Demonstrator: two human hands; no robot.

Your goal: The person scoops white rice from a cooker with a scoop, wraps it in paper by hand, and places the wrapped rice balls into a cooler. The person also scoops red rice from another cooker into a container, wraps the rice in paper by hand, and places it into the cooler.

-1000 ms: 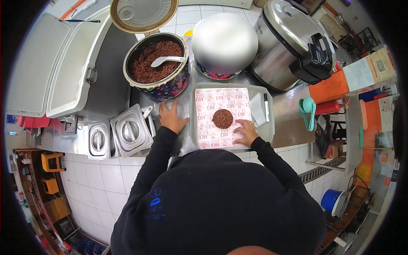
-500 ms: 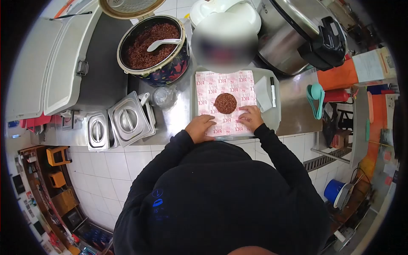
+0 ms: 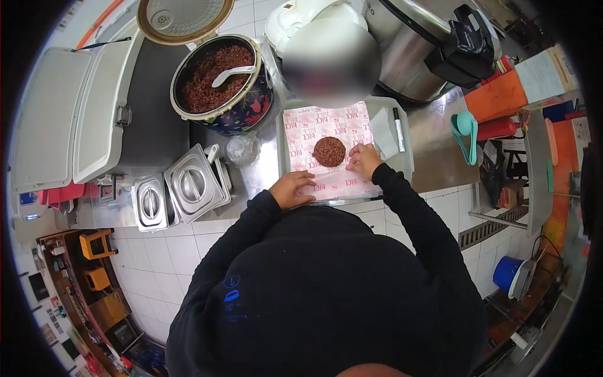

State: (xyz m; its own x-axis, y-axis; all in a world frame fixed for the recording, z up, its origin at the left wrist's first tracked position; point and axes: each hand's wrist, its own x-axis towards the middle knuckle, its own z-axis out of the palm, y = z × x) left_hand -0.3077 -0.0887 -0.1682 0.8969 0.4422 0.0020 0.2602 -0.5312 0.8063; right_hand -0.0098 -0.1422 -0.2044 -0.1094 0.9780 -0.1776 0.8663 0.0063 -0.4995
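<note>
A round, flat patty of dark red-brown rice (image 3: 329, 152) lies on a sheet of printed pink-and-white wrapping paper (image 3: 301, 133). The paper is spread over a pale tray (image 3: 407, 164). My left hand (image 3: 293, 190) rests at the paper's lower left edge, fingers stretched flat on it. Close to the patty's right side is my right hand (image 3: 364, 161), fingers bent and slightly apart over the paper. Whether its fingertips touch the patty I cannot make out. Neither hand visibly holds anything.
An open cooker of dark rice (image 3: 213, 81) with a white spoon (image 3: 232, 75) stands at back left. Lidded steel pans (image 3: 191, 182) and a clear plastic cup (image 3: 241, 149) sit left. A marker (image 3: 399, 130) lies in the tray. A large steel pot (image 3: 402, 56) stands at back right.
My right hand has moved up and left toward the patty, off the paper's lower right part. My left hand stays at the lower left edge. The view has shifted slightly.
</note>
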